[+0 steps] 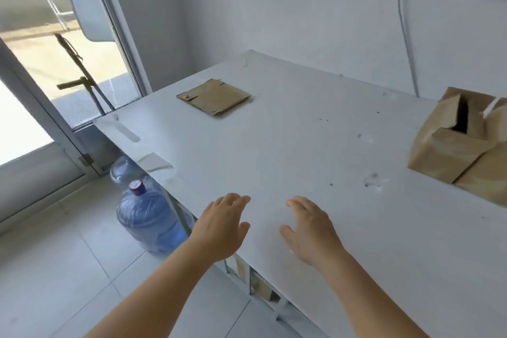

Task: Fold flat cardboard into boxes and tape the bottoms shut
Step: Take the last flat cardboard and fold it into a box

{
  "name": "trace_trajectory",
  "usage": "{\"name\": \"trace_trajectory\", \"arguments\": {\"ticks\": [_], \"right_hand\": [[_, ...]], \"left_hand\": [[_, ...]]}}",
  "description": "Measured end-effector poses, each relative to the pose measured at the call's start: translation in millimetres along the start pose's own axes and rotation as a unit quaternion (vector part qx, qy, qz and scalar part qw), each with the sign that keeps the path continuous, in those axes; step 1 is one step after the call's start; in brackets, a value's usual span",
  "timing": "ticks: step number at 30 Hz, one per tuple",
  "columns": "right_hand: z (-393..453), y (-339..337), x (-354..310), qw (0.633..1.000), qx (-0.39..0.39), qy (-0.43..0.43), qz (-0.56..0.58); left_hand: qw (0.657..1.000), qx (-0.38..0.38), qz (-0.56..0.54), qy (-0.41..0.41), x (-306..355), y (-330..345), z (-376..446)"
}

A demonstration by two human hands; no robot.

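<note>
Both forearms are bare up to the frame edge. The left hand (219,228) and right hand (310,230) carry no gloves, rings or watch.

The head camera looks forward and down from close above the white table (301,132), tilted leftward.
</note>
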State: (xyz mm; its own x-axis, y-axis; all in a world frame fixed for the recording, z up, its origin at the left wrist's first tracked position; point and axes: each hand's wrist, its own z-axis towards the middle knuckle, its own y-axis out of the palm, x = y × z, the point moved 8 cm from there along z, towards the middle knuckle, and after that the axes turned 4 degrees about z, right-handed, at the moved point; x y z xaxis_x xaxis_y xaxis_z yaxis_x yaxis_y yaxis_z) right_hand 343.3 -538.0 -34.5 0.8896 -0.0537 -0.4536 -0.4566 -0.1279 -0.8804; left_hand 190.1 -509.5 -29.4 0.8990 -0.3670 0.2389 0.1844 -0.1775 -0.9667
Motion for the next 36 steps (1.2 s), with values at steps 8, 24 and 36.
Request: {"name": "trace_trajectory", "arguments": {"ticks": [8,24,36], "right_hand": [[72,37,-106,1.000,0.005,0.007,0.007],[230,45,-179,0.999,0.027,0.031,0.011],[350,30,-163,0.992,0.052,0.097,0.065]], "left_hand": [[1.000,0.009,-0.005,-0.010,-135,-43,17],[1.000,0.019,0.002,0.004,-268,-94,132],[1.000,0.010,-0.002,-0.008,-320,-108,261]]}}
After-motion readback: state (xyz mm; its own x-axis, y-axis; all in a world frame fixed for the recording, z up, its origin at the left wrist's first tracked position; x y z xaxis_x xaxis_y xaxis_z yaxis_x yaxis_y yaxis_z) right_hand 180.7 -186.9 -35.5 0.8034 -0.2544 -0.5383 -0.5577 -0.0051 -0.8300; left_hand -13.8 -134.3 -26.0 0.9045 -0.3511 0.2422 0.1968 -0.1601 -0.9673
